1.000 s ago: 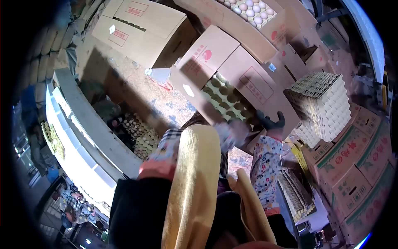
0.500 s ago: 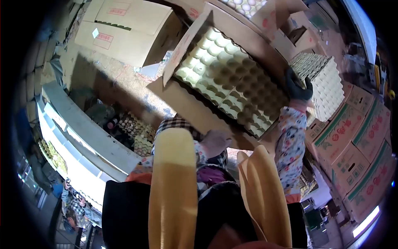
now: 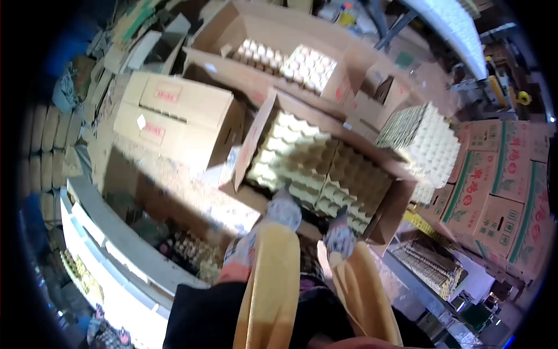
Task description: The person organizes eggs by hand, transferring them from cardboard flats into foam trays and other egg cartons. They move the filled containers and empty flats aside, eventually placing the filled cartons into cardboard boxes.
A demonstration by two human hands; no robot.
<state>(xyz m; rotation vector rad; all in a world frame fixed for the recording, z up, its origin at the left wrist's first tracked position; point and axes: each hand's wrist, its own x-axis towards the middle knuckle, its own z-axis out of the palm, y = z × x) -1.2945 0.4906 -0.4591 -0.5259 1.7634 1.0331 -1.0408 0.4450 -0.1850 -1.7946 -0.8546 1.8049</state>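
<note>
An uncovered cardboard box [image 3: 401, 216] lies in front of me with two pulp egg trays [image 3: 302, 152] side by side across its top. My left hand [image 3: 286, 189] reaches to the near edge of the trays, around the middle of the box. Close by on the right, my right hand [image 3: 341, 216] is at the near edge of the right tray. Patterned sleeves cover much of both arms, and the fingers are small and partly hidden, so their grip does not show. Beyond the box's right end stands a stack of egg trays [image 3: 427, 142].
Behind is a long box [image 3: 264, 87] with trays of eggs [image 3: 308, 67] inside. A closed carton [image 3: 174, 119] stands to the left. Printed cartons [image 3: 485, 192] are piled at the right, near a bundle of trays [image 3: 424, 267]. A pale curved ledge [image 3: 128, 244] runs along the left.
My right hand has left the far right of the box, by the tray stack, for the near edge. My left hand has moved forward to the trays. My view has tilted up.
</note>
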